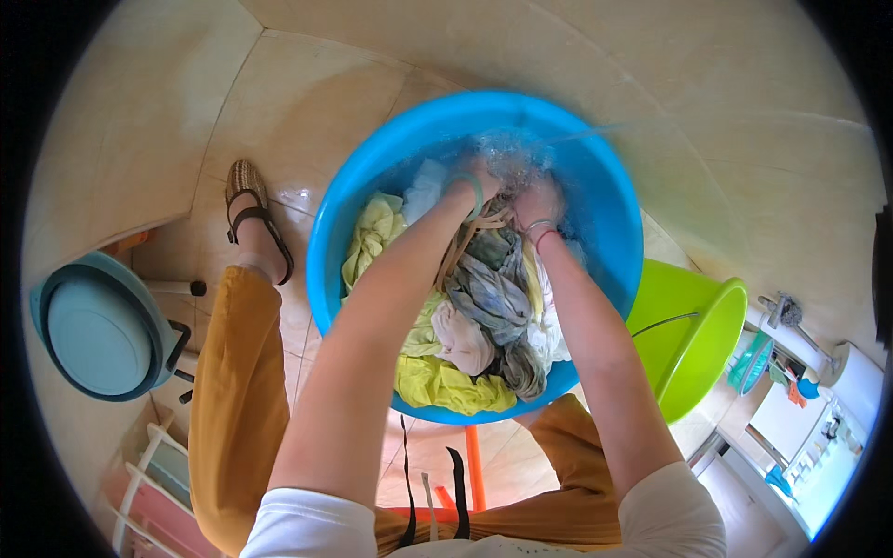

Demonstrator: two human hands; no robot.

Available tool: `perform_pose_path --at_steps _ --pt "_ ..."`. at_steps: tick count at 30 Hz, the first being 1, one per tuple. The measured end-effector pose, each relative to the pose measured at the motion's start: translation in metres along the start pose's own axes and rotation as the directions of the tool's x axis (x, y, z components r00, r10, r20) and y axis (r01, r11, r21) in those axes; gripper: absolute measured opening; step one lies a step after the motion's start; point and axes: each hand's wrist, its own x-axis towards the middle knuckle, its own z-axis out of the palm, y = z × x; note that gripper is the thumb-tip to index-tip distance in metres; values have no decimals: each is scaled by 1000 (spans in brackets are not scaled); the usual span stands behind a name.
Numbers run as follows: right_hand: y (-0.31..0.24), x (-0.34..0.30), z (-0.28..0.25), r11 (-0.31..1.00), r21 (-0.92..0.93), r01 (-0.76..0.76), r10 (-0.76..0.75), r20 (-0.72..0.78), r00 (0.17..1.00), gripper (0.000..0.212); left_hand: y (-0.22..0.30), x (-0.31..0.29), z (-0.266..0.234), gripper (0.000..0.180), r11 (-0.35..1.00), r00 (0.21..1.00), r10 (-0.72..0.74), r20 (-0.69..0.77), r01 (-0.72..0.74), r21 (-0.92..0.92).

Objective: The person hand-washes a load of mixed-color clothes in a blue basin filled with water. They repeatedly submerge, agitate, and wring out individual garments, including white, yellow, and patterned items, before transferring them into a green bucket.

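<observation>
A large blue basin [332, 209] stands on the floor in front of me, with wet laundry heaped inside. Both my hands reach to its far side, where water splashes and bubbles over them. My left hand [479, 181] and my right hand [539, 202] are close together at the top of a grey-green garment [493, 288]; splashing water and cloth hide their fingers. Around it lie a yellow garment [451, 386], a pale yellow one [375, 228] and a pinkish-white cloth [460, 337]. Tan straps [462, 244] trail near my left wrist.
A lime-green bucket [693, 344] with a wire handle touches close by on the basin's right. At left are a grey-blue round tub [100, 325] and a white rack [139, 470]. My sandalled foot [256, 219] rests on the tiles. Tiled walls stand beyond the basin.
</observation>
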Motion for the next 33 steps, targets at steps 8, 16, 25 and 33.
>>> perform_pose_path --at_steps 8,16,25,33 --pt "-36 -81 -143 31 992 124 26 -125 992 17 72 -96 -43 65 97 988 -155 -4 12 -995" --pt "-52 -155 -218 -279 942 187 16 -190 982 12 122 -161 -77 47 -483 931 272 245 352 -802" --pt "-7 -167 -162 -804 568 -175 -186 39 982 58 180 -190 -56 30 -88 997 18 69 70 -994" --pt "-10 -174 -172 -790 574 -214 -189 104 976 43 182 -217 -64 56 917 844 341 -414 -395 -50"
